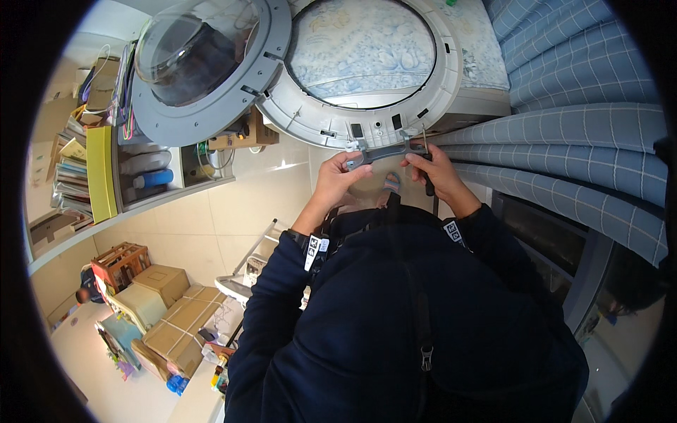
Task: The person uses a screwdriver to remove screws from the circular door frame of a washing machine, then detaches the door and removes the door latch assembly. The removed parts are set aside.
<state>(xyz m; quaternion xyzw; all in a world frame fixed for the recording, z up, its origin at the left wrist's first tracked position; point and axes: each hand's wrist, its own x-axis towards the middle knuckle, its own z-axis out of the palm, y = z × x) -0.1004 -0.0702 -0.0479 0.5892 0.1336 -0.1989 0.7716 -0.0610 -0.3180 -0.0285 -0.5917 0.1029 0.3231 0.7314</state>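
Note:
My left hand pinches the left end of a dark grey, elongated bracket. The piece lies along the near edge of a white washing-machine door ring. In my right hand is a screwdriver with a black handle; its thin shaft points away from me at the right end of the bracket. My right fingers are close to that end, and I cannot tell whether they touch it. Left of the white ring lies a grey door ring with a clear, bulging glass bowl.
Flower-patterned cloth shows through the white ring. Blue checked curtains hang at right. A shelf unit with bottles and books stands left. Farther back are cardboard boxes, a wooden crate, a metal-framed stand and another person.

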